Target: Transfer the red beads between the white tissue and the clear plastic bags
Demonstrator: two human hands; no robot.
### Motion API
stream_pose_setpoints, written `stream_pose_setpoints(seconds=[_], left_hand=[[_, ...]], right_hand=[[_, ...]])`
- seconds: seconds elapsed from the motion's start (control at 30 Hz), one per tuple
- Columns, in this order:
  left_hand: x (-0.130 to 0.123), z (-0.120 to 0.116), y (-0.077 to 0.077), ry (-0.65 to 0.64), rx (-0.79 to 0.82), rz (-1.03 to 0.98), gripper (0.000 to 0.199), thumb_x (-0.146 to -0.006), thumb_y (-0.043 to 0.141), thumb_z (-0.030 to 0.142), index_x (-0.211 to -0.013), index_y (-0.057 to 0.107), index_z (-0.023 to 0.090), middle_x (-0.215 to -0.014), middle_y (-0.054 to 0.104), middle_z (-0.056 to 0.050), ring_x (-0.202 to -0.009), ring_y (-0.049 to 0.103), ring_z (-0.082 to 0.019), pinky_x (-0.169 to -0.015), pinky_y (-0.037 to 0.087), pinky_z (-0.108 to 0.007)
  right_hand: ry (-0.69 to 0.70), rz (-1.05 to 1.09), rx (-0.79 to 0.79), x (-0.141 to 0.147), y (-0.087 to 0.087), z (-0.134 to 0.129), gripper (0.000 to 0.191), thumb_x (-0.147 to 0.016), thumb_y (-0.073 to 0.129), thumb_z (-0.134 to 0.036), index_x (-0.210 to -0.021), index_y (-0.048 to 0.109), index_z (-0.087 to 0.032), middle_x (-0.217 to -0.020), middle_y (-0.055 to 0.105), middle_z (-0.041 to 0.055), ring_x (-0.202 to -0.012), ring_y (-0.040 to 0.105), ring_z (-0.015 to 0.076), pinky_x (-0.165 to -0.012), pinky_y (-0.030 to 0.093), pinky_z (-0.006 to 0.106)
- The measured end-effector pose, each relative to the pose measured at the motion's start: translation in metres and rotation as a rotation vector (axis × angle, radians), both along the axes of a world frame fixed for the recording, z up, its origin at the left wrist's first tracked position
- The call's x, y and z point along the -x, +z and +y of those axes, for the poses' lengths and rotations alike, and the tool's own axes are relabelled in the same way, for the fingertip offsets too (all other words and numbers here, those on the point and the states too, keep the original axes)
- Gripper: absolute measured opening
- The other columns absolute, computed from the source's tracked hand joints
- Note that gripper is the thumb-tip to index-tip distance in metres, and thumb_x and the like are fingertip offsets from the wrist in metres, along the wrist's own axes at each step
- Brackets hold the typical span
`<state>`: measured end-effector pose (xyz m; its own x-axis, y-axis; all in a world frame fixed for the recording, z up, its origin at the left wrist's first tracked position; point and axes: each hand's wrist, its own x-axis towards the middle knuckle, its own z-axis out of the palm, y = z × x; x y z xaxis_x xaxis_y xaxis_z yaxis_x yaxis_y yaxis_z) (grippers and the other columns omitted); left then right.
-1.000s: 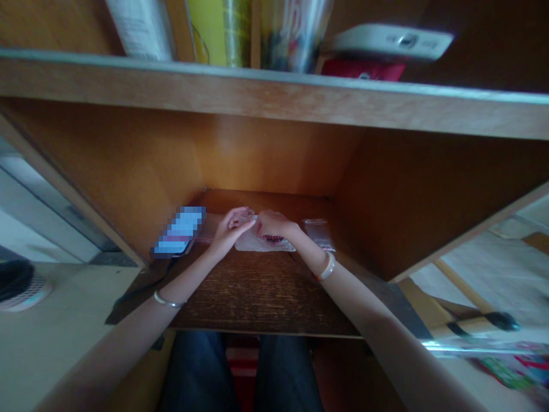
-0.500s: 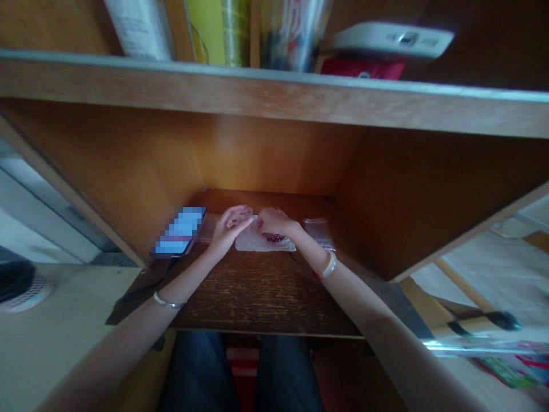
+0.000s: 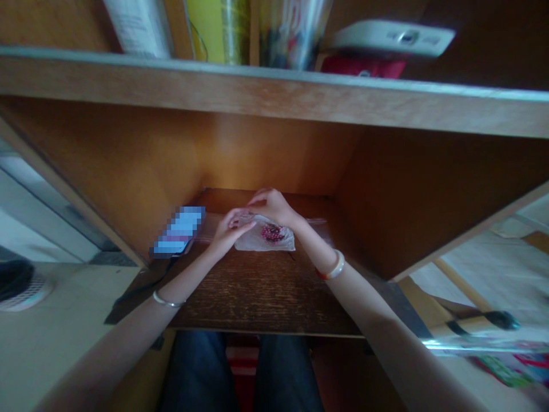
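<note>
As two bare hands come close together over a dark wooden desk (image 3: pixel 266 292), a small heap of dark red and pink beads (image 3: pixel 271 233) lies on a white sheet (image 3: pixel 249 241) just beneath them. The beads sit to the right of the left hand (image 3: pixel 234 226) and just on the near side of the right hand (image 3: pixel 273 207), apart from the fingers of both. The left hand, at the sheet's left end, has its fingers curled and its thumb stretched toward the beads. The right hand arches above the sheet's far edge, thumb and fingers narrowly parted and pointing to the left fingertips; whether the two touch, or whether either pinches something small, cannot be told at this size. A silver bracelet (image 3: pixel 169 302) circles the left wrist, a pale bangle (image 3: pixel 337 266) the right. Left of the hands, a clear bag (image 3: pixel 208 228) lies beside a phone (image 3: pixel 178 232) with a blurred-out screen. Another clear bag (image 3: pixel 318 226) is partly hidden by the right forearm. Overhead, a shelf (image 3: pixel 266 94) bears a white box (image 3: pixel 398 38) atop a red packet (image 3: pixel 364 66).
</note>
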<state>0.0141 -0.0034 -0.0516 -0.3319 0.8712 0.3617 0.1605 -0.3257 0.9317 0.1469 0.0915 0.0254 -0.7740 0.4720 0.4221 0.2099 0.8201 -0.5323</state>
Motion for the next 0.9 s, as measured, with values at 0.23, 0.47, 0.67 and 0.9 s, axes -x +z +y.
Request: stream_pose_setpoints(seconds=[0.23,0.47,0.67,0.9], left_hand=[[0.000,-0.002,0.002,-0.008,-0.009,0.022,0.041,-0.066,0.076,0.034,-0.102,0.062,0.020,-0.110,0.066,-0.007,-0.103,0.061,-0.023,-0.095,0.045,-0.040],[0.000,-0.001,0.000,-0.001,-0.001,-0.009,0.043,-0.065,0.077,0.033,-0.103,0.061,0.020,-0.113,0.065,-0.008,-0.108,0.059,-0.025,-0.098,0.043,-0.042],[0.000,0.000,0.000,-0.016,0.001,-0.022,0.044,-0.065,0.077,0.032,-0.104,0.061,0.021,-0.113,0.065,-0.008,-0.108,0.060,-0.024,-0.096,0.044,-0.041],[-0.001,-0.001,0.002,-0.019,0.012,-0.023,0.045,-0.064,0.077,0.033,-0.103,0.061,0.019,-0.112,0.066,-0.009,-0.106,0.061,-0.024,-0.096,0.044,-0.040]], right_hand=[[-0.100,-0.008,0.052,-0.006,0.004,0.006,0.021,-0.084,0.058,-0.030,-0.091,0.072,-0.016,-0.091,0.072,0.0053,-0.082,0.065,0.0141,-0.073,0.044,0.023],[-0.305,-0.510,0.071,-0.014,0.009,0.001,0.017,-0.074,0.068,-0.029,-0.082,0.073,-0.015,-0.080,0.071,0.0082,-0.068,0.062,0.0158,-0.057,0.039,0.024],[-0.144,-0.829,0.011,-0.011,-0.011,0.011,0.035,-0.068,0.073,-0.047,-0.074,0.073,-0.012,-0.066,0.067,0.0056,-0.053,0.052,0.0120,-0.048,0.030,0.024],[-0.168,-0.796,-0.011,-0.002,-0.033,0.016,0.042,-0.070,0.069,-0.053,-0.077,0.072,-0.012,-0.072,0.068,0.0072,-0.057,0.056,0.0136,-0.048,0.031,0.023]])
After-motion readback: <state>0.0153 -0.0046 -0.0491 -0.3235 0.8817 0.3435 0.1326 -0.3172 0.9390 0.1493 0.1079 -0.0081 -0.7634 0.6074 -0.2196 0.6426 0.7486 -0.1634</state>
